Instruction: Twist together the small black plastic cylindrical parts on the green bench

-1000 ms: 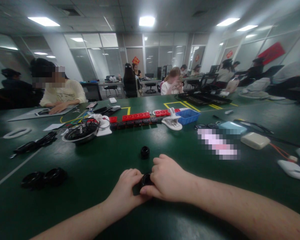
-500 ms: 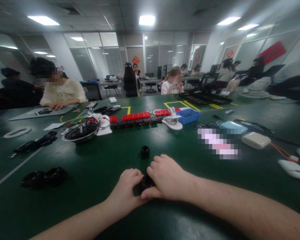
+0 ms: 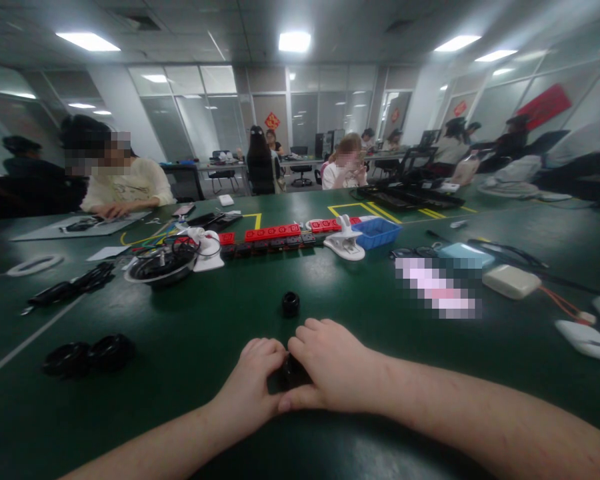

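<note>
Low in the middle of the view, my left hand [image 3: 255, 377] and my right hand [image 3: 333, 370] are closed around one black ring-shaped part [image 3: 292, 375] at the table top. Fingers hide most of it, and its exact kind does not show. My left hand grips its left side, while my right hand covers the top and right with the thumb along the near side. A smaller black hollow round part [image 3: 291, 304] sits just beyond my hands. Two larger glossy black ring-shaped parts [image 3: 66, 360] lie side by side at the left.
Across the green table [image 3: 220, 300] runs a row of red and black blocks [image 3: 273, 232], with a white clip [image 3: 346, 241] and blue bin [image 3: 377, 233] beside it. A metal bowl [image 3: 163, 270] holds dark cables. A person [image 3: 130, 180] works at the far left.
My right hand has shifted slightly down and left over the black ring-shaped part, covering more of its opening. My left hand has barely moved.
</note>
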Tool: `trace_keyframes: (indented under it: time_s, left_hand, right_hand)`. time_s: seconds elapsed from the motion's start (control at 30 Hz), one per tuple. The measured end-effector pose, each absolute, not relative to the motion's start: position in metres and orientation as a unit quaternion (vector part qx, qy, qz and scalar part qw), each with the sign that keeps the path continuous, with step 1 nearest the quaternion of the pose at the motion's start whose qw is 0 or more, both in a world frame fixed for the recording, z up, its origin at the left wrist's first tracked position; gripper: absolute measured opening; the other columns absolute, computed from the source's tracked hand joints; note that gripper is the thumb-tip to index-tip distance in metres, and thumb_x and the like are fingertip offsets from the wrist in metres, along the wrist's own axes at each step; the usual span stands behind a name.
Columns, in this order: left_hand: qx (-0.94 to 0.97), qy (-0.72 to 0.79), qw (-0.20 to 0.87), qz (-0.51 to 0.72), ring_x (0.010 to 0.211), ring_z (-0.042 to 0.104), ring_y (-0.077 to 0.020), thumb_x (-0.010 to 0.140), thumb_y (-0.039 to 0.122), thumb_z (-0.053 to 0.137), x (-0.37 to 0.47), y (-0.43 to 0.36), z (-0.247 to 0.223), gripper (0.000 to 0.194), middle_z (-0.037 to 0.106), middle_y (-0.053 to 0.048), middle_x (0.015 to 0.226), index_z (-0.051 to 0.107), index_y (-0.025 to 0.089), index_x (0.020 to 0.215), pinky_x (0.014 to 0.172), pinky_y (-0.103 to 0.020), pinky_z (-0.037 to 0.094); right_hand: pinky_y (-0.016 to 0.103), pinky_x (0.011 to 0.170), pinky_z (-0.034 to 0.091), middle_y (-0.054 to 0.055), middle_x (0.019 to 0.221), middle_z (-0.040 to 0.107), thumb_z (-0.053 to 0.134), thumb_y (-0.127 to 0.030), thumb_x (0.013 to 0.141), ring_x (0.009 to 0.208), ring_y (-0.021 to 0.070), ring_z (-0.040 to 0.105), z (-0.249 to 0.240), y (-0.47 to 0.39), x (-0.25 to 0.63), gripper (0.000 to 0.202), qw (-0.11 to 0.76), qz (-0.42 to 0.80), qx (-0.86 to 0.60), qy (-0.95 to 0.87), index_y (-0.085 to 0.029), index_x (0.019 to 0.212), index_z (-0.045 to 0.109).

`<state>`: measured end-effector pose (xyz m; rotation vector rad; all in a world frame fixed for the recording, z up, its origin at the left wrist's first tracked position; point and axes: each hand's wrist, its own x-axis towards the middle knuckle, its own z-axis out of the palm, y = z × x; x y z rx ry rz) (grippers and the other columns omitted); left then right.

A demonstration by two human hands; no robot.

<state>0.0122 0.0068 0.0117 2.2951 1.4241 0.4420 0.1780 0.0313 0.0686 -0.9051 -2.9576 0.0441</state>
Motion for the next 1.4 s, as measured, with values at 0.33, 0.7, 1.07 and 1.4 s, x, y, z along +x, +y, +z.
trace_keyframes:
  time_s: [0.33, 0.7, 1.07, 1.4]
  left_hand:
    - [0.822, 0.503, 0.209, 0.165, 0.080, 0.047, -0.0210, 0.070, 0.044, 0.062, 0.012, 0.006, 0.011, 0.027, 0.054, -0.004, 0.083, 0.059, 0.017, 0.076, 0.075, -0.035, 0.038]
    - [0.826, 0.500, 0.199, 0.168, 0.079, 0.047, -0.0198, 0.068, 0.029, 0.062, 0.013, 0.007, 0.009, 0.014, 0.053, -0.003, 0.080, 0.058, 0.018, 0.075, 0.075, -0.034, 0.038]
    - [0.815, 0.512, 0.216, 0.163, 0.079, 0.047, -0.0192, 0.065, 0.023, 0.061, 0.014, 0.006, 0.013, 0.011, 0.052, -0.001, 0.080, 0.055, 0.018, 0.073, 0.074, -0.033, 0.038]
    - [0.824, 0.505, 0.193, 0.170, 0.078, 0.048, -0.0196, 0.065, 0.024, 0.063, 0.015, 0.005, 0.012, 0.012, 0.053, -0.002, 0.079, 0.057, 0.017, 0.072, 0.074, -0.033, 0.038]
  right_hand:
    - [0.033, 0.060, 0.044, 0.008, 0.080, 0.060, 0.047, -0.066, 0.071, 0.068, 0.0216, 0.053, 0.064, 0.030, 0.177, 0.055, 0.029, 0.026, -0.296, -0.954, -0.013, 0.083, 0.058]
    - [0.033, 0.063, 0.043, 0.009, 0.081, 0.060, 0.049, -0.044, 0.080, 0.073, 0.0213, 0.053, 0.067, 0.024, 0.176, 0.033, 0.037, 0.039, -0.307, -0.950, -0.012, 0.084, 0.059]
    - [0.031, 0.061, 0.041, 0.008, 0.079, 0.060, 0.053, -0.040, 0.077, 0.073, 0.0207, 0.053, 0.068, 0.023, 0.173, 0.029, 0.037, 0.037, -0.327, -0.944, -0.012, 0.081, 0.060]
    - [0.033, 0.061, 0.042, 0.009, 0.080, 0.059, 0.045, -0.039, 0.082, 0.073, 0.0218, 0.052, 0.071, 0.015, 0.177, 0.030, 0.042, 0.011, -0.327, -0.944, -0.012, 0.085, 0.059]
